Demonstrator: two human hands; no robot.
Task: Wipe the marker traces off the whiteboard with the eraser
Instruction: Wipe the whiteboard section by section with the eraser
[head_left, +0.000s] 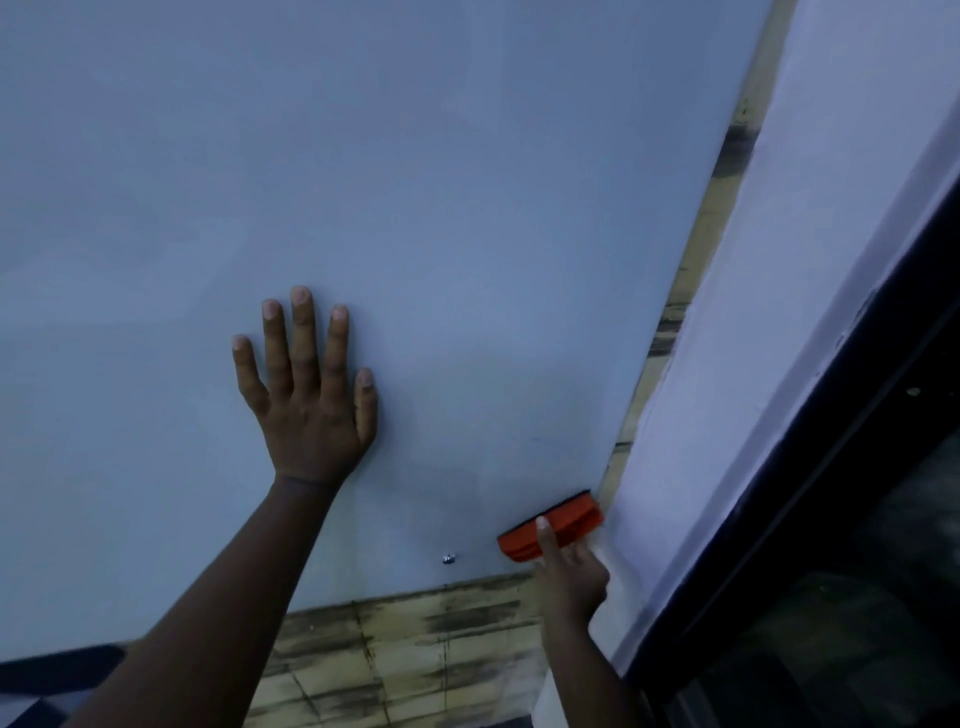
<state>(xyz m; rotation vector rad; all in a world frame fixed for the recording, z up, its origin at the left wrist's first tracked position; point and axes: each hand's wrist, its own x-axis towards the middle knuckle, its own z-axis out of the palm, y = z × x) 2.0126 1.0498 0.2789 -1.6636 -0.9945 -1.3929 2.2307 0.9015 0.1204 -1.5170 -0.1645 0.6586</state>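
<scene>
Gripping the flat orange plastic eraser (551, 526) with a dark felt edge, the right hand (571, 571) is pinning it against the big pale glossy whiteboard (415, 182), right down by the board's bottom right corner. The eraser's long axis is tilting up toward the board's right edge. The left hand (306, 395) is lying flat on the board, fingers spread, well up-left of the eraser, so I'm guessing the unwiped stretch lies that way, though I'm barely seeing any traces.

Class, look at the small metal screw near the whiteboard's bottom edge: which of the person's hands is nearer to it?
Right. The right hand, gripping the orange eraser, is just beside the screw; the left hand lies flat on the whiteboard, higher up.
</scene>
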